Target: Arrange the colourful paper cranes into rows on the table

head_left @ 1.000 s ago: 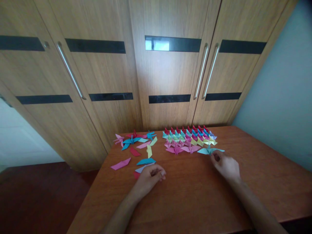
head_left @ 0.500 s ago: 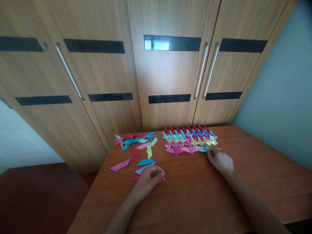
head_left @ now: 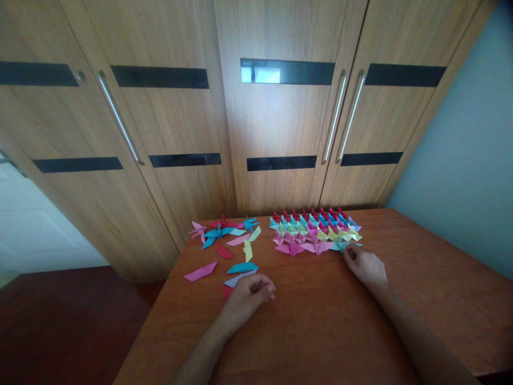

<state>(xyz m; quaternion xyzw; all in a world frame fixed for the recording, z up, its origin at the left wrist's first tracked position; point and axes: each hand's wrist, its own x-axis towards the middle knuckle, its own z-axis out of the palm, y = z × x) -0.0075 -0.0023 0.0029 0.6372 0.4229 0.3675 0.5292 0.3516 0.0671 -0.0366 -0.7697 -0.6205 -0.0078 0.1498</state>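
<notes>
My right hand is at the right end of the front row, its fingers closed at the wing of a teal paper crane. Beside that crane, two pink paper cranes stand in the same row. Behind them, several rows of small folded cranes run in red, blue, green, yellow and pink. My left hand rests loosely curled above the table, thumb near the fingertips, with nothing visible in it. It partly covers a lilac folded paper and a red one; a blue folded paper lies just beyond.
On the left of the wooden table lie loose folded papers, including a pink one, a red one and a yellow one. Opened cranes, one blue, lie behind. A wooden wardrobe stands at the table's back edge.
The whole view has shifted slightly to the left, so everything appears a little further right. Both hands keep nearly the same pose, the right one still at the teal crane.
</notes>
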